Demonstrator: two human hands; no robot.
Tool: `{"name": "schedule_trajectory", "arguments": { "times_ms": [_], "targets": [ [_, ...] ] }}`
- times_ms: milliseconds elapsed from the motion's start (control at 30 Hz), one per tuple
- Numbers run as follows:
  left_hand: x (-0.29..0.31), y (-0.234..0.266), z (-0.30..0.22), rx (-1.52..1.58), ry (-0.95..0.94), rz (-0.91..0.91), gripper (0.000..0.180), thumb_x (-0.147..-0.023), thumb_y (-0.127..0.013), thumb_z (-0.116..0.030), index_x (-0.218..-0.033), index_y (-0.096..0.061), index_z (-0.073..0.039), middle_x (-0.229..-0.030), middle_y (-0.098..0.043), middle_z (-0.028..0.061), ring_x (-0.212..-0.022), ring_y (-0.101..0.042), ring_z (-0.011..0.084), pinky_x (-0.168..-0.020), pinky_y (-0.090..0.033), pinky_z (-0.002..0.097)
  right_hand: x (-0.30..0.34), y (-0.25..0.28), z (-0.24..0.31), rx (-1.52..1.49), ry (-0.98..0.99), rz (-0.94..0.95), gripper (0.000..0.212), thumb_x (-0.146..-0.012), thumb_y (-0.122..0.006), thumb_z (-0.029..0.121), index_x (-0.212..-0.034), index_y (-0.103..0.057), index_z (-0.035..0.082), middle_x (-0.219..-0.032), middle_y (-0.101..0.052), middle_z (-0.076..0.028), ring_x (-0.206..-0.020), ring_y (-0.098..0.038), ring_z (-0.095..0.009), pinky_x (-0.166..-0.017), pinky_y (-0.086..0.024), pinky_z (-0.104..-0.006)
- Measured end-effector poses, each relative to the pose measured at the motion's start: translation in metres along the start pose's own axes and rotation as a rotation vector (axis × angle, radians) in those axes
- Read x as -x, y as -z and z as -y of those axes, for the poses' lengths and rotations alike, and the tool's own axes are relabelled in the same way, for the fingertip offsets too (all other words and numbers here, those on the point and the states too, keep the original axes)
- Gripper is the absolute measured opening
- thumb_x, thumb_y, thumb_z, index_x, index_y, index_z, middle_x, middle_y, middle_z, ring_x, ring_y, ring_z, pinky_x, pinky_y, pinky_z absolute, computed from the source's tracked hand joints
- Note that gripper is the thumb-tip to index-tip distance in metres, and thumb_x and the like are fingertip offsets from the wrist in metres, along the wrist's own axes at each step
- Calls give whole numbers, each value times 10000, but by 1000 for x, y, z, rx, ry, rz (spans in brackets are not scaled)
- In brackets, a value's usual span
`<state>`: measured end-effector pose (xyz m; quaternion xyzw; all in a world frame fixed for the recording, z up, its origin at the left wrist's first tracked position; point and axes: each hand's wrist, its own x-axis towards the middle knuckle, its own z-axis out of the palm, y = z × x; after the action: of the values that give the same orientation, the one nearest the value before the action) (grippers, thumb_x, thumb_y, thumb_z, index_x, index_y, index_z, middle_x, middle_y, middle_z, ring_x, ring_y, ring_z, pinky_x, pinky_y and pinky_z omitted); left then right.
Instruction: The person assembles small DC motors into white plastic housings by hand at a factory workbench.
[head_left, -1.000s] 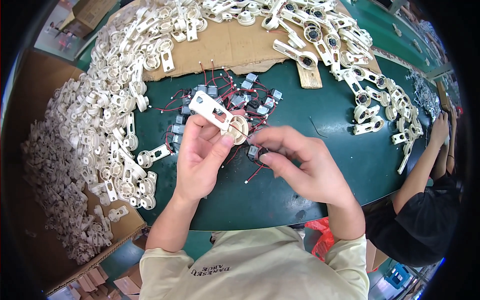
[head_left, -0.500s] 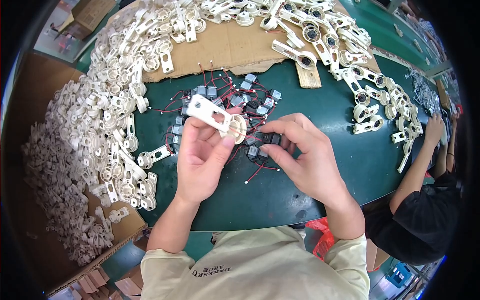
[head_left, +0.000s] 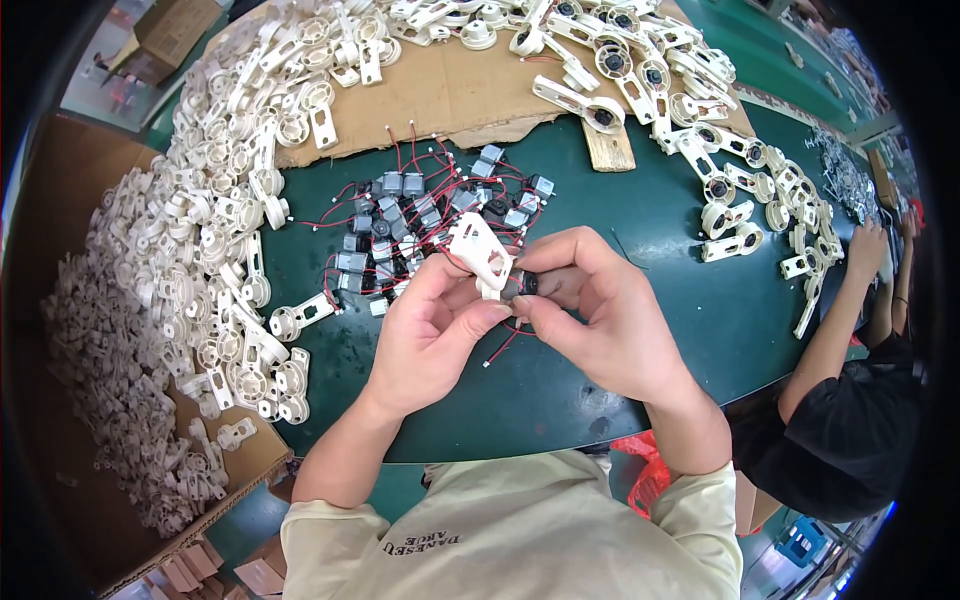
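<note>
My left hand (head_left: pixel 425 345) is closed on a white plastic housing (head_left: pixel 476 246), a flat arm with a round end, tilted up in front of me. Fingers and thumb of my right hand (head_left: pixel 615 325) pinch a small dark-ended motor (head_left: pixel 521 284). That motor meets the round end of the housing; how far it sits inside is hidden by my fingers. Just beyond both hands lies a loose heap of small silver motors (head_left: pixel 413 184) with thin red and dark wires ending in white plugs.
White housings (head_left: pixel 235 215) pile up along the left, spilling into a large cardboard box (head_left: pixel 75 150). Housings with dark centres (head_left: pixel 613 61) lie on a cardboard sheet (head_left: pixel 450 90) and down the right. A wooden block (head_left: pixel 609 150) sits there. Another person's arm (head_left: pixel 835 310) works at right.
The housing has turned in my left hand and come nearer me. My right hand has brought the motor from just beside the housing up against its round end.
</note>
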<state>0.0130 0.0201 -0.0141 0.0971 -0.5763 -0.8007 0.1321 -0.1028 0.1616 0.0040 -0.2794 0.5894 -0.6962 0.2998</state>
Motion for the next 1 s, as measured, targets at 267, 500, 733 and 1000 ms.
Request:
{"name": "schedule_trajectory", "arguments": {
  "times_ms": [267,500,733,1000],
  "targets": [
    [0,-1,-5,28,23,10,423,-949,-582,20,-1355,-463,28,-1341,-541,130,-1193,-560,176,-1024,-454,313,-3,2,11,470,-34,111,261,-853,-678,-32,-1095,-584,-6,-933,-666,-107,-887,-718,-177,-730,-578,-290],
    [-2,2,-6,-33,-14,-81,420,-931,-598,30,-1323,-449,18,-1335,-547,135,-1156,-583,181,-998,-479,340,-5,1,3,409,243,93,254,-891,-621,-30,-1141,-588,-5,-999,-690,-138,-851,-717,-218,-723,-584,-312],
    [1,10,-6,86,50,-53,352,-950,-584,-8,-1281,-465,14,-1298,-566,138,-1116,-593,183,-970,-500,351,-5,-3,9,481,193,85,227,-878,-643,-6,-1102,-646,29,-956,-618,-95,-690,-615,-169,-590,-498,-284],
    [-2,0,-7,76,98,-52,351,-957,-568,5,-1297,-482,23,-1232,-584,99,-1147,-580,181,-979,-504,342,-5,1,-4,358,67,80,184,-876,-673,43,-1057,-642,28,-914,-588,-60,-665,-578,-119,-583,-468,-251]
  ]
}}
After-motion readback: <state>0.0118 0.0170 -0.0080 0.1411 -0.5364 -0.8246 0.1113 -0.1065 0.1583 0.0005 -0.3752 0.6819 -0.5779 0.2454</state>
